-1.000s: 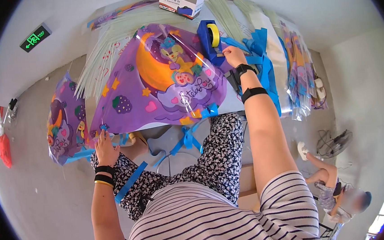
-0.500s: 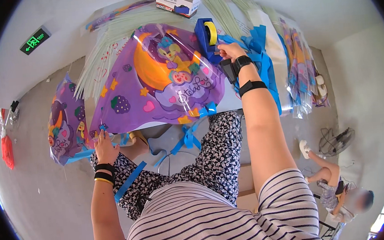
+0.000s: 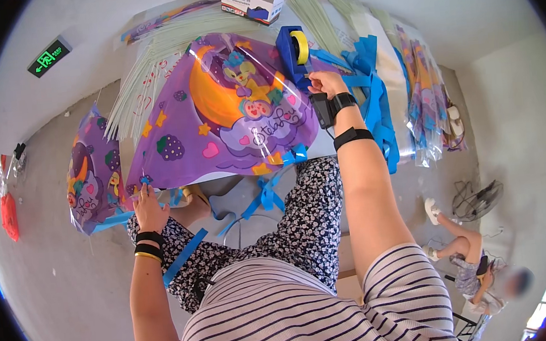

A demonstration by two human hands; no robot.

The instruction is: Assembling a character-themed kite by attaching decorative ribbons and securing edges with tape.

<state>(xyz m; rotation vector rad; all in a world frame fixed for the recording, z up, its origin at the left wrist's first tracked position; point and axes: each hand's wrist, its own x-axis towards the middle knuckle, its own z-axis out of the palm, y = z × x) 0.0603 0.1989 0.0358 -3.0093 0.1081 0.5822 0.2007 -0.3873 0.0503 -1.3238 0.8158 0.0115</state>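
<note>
A purple printed kite with a moon-and-bear picture lies spread over the table in front of me. At its near left corner my left hand is closed, fingertips pinching the edge. My right hand is beside the front of a blue tape dispenser holding a yellow roll. Its thumb and fingers are pressed together; whatever is between them is too small to make out. A short blue ribbon piece shows at the kite's near edge.
Pale thin rods lie behind the kite. Blue ribbons heap at the right, near bagged kites. A cardboard box stands at the back. Another kite hangs at the left. A person sits far right by a fan.
My right hand has drawn slightly toward me and left, away from the front of the tape dispenser. My left hand and the kite stay in place.
</note>
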